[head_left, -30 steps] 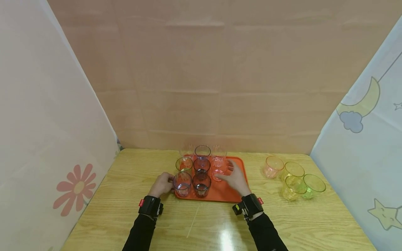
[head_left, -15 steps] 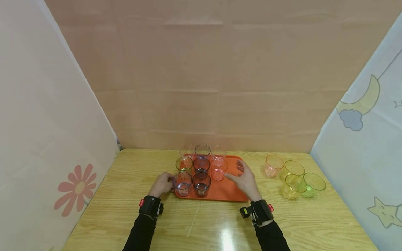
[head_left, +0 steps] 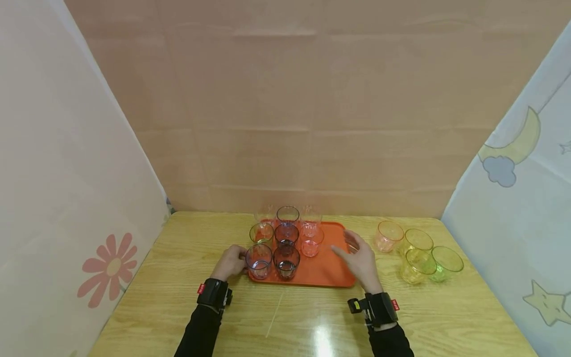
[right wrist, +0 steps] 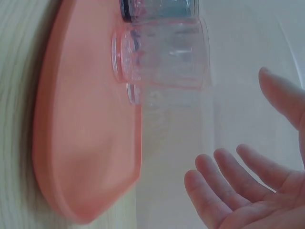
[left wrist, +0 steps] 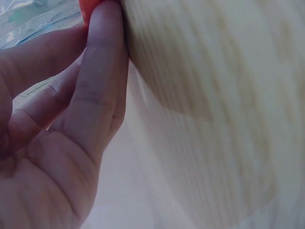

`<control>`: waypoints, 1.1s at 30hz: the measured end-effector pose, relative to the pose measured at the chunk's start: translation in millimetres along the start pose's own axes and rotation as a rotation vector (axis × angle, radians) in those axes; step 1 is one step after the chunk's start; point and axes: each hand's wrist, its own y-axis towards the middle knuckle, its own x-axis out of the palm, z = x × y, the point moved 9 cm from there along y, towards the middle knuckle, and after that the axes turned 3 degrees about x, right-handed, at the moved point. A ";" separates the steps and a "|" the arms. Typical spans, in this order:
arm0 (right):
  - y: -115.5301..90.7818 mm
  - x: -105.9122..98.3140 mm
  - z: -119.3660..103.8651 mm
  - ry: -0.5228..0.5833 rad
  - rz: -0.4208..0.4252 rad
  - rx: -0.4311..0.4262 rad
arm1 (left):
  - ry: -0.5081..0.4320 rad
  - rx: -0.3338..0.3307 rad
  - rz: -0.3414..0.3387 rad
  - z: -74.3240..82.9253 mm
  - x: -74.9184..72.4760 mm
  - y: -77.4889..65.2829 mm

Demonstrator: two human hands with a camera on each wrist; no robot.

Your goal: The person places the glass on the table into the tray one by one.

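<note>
An orange tray (head_left: pixel 327 267) lies on the table, bearing several clear tumblers at its left and middle. At its left edge my left hand (head_left: pixel 229 263) pinches the tray's rim, beside a purple-tinted tumbler (head_left: pixel 258 263). In the left wrist view the thumb and fingers of that hand (left wrist: pixel 71 105) meet at the orange rim (left wrist: pixel 88 9). My right hand (head_left: pixel 361 260) hovers by the tray's right edge, fingers spread and holding nothing. Nearest to it on the tray stands a pink tumbler (head_left: pixel 311 243); a dark tumbler (head_left: pixel 287 263) stands at the front.
To the right on the wooden table (head_left: pixel 446 317) stand a pink-orange cup (head_left: pixel 388 238), two yellow cups and a green cup (head_left: pixel 446 265), close together. Behind the table rises a brown-papered wall (head_left: pixel 308 124); pale patterned sheets hang on both sides.
My right hand has left the pink tumbler on the tray and moved right, to beyond the tray's right edge. The left hand has stayed at the tray's left edge.
</note>
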 end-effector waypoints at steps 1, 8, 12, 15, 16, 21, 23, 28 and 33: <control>0.2 -2.3 1.2 0.000 0.007 0.008 | -0.002 0.000 0.000 0.0 -0.1 0.0; 1.8 -18.0 5.7 0.017 0.044 0.015 | 0.005 0.002 0.003 1.1 0.0 0.8; -0.3 -30.7 6.6 0.069 0.087 0.016 | 0.003 0.009 0.005 2.1 0.6 2.2; -2.1 -40.5 6.8 0.092 0.128 0.009 | 0.004 0.006 0.006 1.6 0.4 2.6; -3.0 -43.7 7.0 0.092 0.143 0.008 | 0.008 0.007 0.006 1.5 0.4 2.4; -7.1 -58.8 10.8 0.069 0.235 -0.005 | 0.014 0.007 0.012 0.7 -0.8 1.1; -9.7 -64.7 11.3 0.050 0.283 -0.016 | 0.014 0.008 0.014 0.5 -1.0 0.6; -17.7 -81.0 11.1 -0.003 0.434 -0.063 | 0.022 0.007 0.016 -0.2 -0.5 0.3; -27.7 -96.9 9.0 -0.046 0.589 -0.122 | 0.027 0.005 0.011 0.0 0.2 0.7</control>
